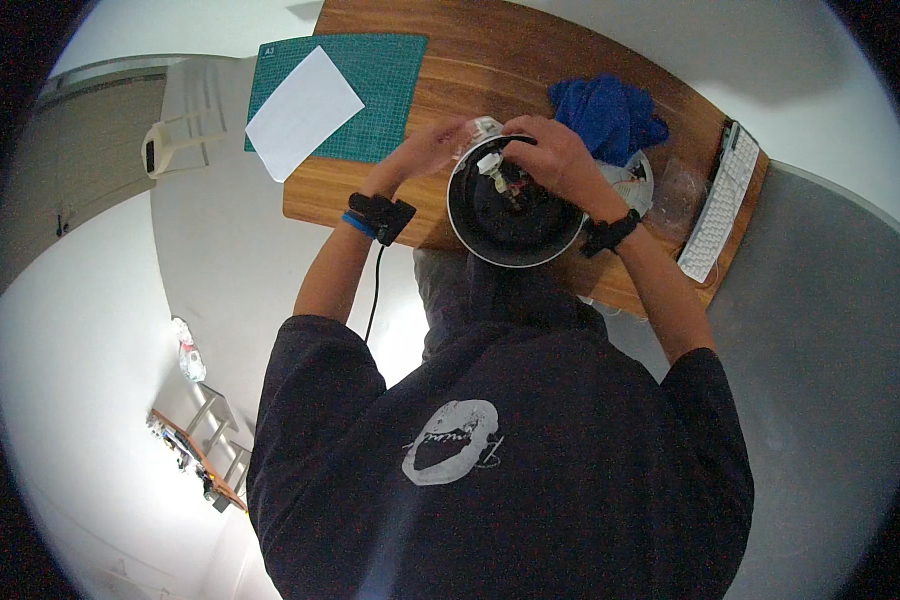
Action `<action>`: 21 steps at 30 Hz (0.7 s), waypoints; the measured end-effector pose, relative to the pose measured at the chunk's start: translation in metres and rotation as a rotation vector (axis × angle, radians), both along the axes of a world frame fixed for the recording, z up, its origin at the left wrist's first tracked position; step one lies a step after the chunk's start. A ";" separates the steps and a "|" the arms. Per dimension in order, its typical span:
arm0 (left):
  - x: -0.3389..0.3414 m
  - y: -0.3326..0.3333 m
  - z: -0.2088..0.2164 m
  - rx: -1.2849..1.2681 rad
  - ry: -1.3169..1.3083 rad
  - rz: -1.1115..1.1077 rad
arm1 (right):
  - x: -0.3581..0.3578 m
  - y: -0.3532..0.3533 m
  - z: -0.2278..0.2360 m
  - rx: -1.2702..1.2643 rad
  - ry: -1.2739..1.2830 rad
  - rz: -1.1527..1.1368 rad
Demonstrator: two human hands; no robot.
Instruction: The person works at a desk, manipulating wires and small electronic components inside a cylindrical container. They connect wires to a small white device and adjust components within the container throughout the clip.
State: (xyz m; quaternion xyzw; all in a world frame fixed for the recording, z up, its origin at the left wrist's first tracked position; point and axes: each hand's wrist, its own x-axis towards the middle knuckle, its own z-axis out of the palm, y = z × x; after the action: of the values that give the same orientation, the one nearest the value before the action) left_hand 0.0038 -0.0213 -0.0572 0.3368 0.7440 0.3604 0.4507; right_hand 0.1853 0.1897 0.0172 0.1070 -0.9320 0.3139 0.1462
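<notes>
A round bin [490,225] with a dark inside and a pale rim stands between my arms at the near edge of the table. Crumpled white and coloured scraps [496,170] lie inside it. My right hand [555,160] reaches over the bin's far right rim, its thumb and fingers closed at the edge. At the far left of the rim is my left hand [432,148], its fingers blurred. Close to those fingertips shows a small whitish piece [486,127] that I cannot make out. Both wrists wear black bands, and the left one has a blue strap too.
On the wooden table [490,60], a green cutting mat [385,90] with a white sheet [305,112] lies at left. A blue cloth [610,115] is at right, by a clear plastic container [675,195] and a white keyboard [720,200]. A black cable [375,290] hangs from my left wrist.
</notes>
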 end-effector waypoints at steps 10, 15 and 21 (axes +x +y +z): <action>0.010 0.013 0.063 -0.132 -0.126 -0.207 | 0.003 -0.003 -0.008 0.038 -0.012 -0.028; 0.025 0.011 0.077 -0.089 -0.158 -0.106 | 0.005 -0.006 -0.013 0.048 -0.045 -0.090; 0.036 0.011 0.073 0.078 0.058 -0.262 | 0.001 -0.011 -0.004 0.198 -0.064 -0.092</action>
State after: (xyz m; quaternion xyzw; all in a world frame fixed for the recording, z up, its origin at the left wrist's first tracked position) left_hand 0.0396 -0.0106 0.0158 0.4586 0.6919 0.3170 0.4588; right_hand 0.1865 0.1785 0.0129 0.0677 -0.9665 0.2166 0.1196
